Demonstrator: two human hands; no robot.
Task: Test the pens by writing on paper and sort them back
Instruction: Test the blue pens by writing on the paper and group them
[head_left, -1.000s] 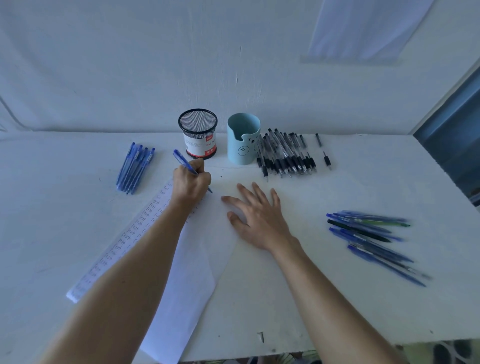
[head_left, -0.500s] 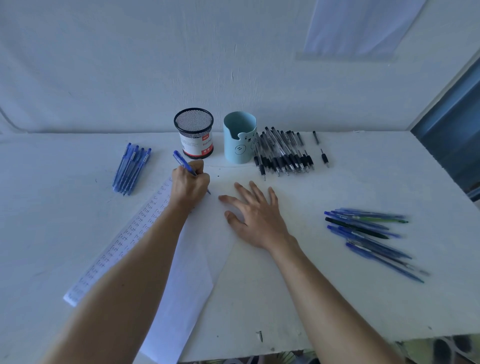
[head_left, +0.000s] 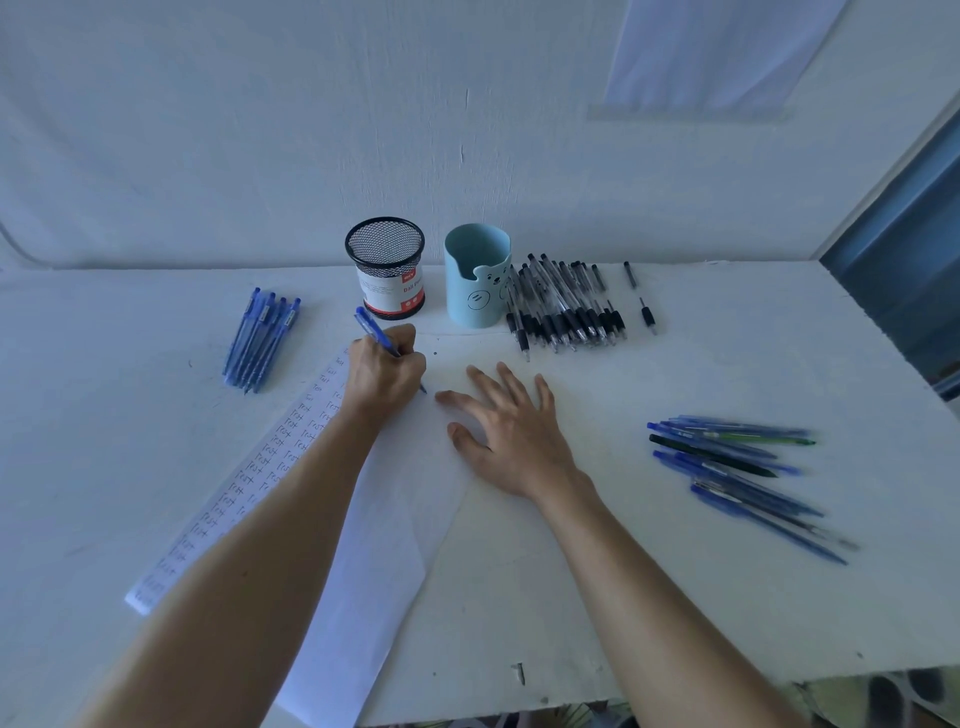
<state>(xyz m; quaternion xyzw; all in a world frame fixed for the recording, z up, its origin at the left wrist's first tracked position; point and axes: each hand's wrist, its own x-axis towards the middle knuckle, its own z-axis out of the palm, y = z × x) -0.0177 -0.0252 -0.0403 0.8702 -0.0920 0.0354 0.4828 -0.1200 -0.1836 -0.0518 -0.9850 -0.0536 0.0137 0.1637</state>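
Head view, near to far.

1. Table (head_left: 545, 675), near edge: it runs across the bottom of the frame. The near corner of the paper (head_left: 374, 545) reaches it between my two forearms.
2. Paper: white sheet lying at an angle. Rows of the handwritten word "Test" run along its left side.
3. Right hand (head_left: 514, 431): it lies palm down at the paper's right edge, fingers straight and spread, holding nothing.
4. Left hand (head_left: 384, 371): at the paper's far end, fingers curled tight around a blue pen (head_left: 371, 328). The tip is down on the sheet and the barrel slants to the far left.
5. Mixed pens (head_left: 737, 467): a loose fan of mostly blue pens on the right, well apart from the right hand. I see a stretch of bare tabletop between them.
6. Blue pen row (head_left: 262, 338): on the left, side by side, near the paper's far left edge.
7. Mesh holder (head_left: 385, 270) and light blue cup (head_left: 475, 280): upright, just beside each other, beyond the left hand.
8. Black pens (head_left: 566, 306): a packed row touching the cup's right side, with two loose pieces (head_left: 647, 314) further right.
9. Wall (head_left: 260, 156): it meets the table's far edge.
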